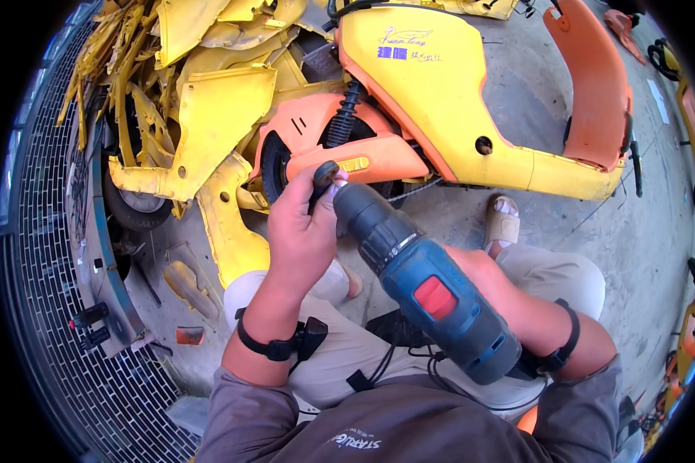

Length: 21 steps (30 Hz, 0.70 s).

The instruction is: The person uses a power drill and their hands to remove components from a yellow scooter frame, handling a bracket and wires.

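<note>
Presently, the cordless drill (432, 297) lies across the middle of the view, between the person's two hands and above the lap. Its body is blue, with a red switch on the upper face, a black rear section with vents, and a dark grey chuck with a bright metal ring behind it. The chuck end points up and to the left, toward the left hand; the rear end sits low and to the right, at the right wrist.

The left hand (301, 228) is raised in front of the chest, back of the hand toward the camera, fingers curled closed around a small dark piece (324, 176) at the drill's tip. What that piece is cannot be told. A black strap (274, 346) circles the left wrist.

The right hand (483, 266) is largely hidden behind the drill body; it appears to grip the tool from beneath, but the fingers are not visible. A black band (567, 343) sits on the right forearm.

Just beyond the left hand stands a scooter with yellow side panels (440, 92) and an orange rear fender (340, 150). Further left of that hand lies a heap of loose yellow panels (208, 116). Below the right hand, a foot in a beige sandal (503, 224) rests on the concrete floor (641, 231).
</note>
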{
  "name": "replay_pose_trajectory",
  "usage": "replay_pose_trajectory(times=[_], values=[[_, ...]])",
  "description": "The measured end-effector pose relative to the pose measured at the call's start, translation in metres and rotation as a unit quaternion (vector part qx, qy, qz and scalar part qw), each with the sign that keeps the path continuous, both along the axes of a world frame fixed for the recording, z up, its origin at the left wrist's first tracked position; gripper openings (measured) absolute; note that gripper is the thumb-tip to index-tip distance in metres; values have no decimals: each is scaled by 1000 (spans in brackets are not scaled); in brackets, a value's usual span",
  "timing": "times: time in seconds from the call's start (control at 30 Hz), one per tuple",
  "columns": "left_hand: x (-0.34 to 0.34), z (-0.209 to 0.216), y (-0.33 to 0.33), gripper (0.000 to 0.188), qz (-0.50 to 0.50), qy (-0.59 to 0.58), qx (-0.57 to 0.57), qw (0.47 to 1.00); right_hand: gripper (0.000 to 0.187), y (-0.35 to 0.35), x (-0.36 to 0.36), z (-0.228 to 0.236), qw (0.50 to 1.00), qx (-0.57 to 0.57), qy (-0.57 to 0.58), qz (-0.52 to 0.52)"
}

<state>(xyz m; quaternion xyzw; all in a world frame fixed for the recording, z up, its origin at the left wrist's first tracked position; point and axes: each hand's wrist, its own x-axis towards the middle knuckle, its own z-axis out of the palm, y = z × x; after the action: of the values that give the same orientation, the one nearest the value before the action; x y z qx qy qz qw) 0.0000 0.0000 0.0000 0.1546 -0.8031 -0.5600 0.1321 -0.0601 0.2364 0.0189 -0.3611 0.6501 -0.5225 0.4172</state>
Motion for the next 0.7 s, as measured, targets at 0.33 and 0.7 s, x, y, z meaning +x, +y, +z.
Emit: replay_pose_trajectory(times=[0.33,0.7], values=[[1,-4,-2,12,7,7,6,1000,53,-2,1,0,1000,-10,-3,-20],[-1,-3,1,14,3,4,28,1000,51,-1,0,-3,998,-21,58,-2]])
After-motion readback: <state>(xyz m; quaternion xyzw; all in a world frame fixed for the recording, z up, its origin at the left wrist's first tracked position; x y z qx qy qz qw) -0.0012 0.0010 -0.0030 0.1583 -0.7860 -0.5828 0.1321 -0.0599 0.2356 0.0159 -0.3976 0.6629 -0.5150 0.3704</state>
